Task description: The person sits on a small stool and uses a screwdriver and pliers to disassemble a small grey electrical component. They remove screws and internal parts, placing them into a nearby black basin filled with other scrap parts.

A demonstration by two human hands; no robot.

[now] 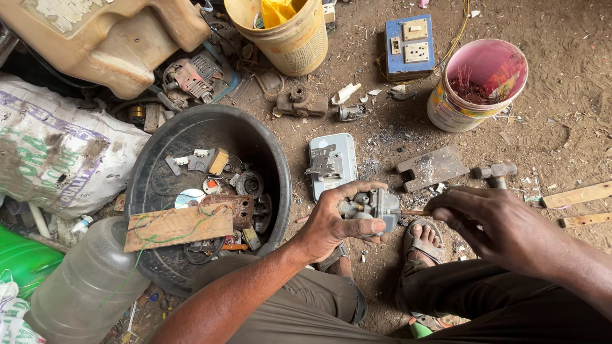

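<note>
- Left hand (331, 223) is gripping a grey metal part (373, 207), not yet taken apart.
- Right hand (491, 223), at 3 o'clock, is pinching a thin tool (413, 213) into it.
- Hammer (496, 172) is lying unused at 1 o'clock.

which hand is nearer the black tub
Left. The left hand grips a small metal part just right of the black tub; the right hand is farther right.

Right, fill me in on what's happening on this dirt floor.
A person crouches on the dirt. The left hand grips a small grey metal engine part, while the right hand pushes a thin tool into its side. A hammer and a metal block lie just ahead; a black tub of scrap parts sits to the left.
</note>
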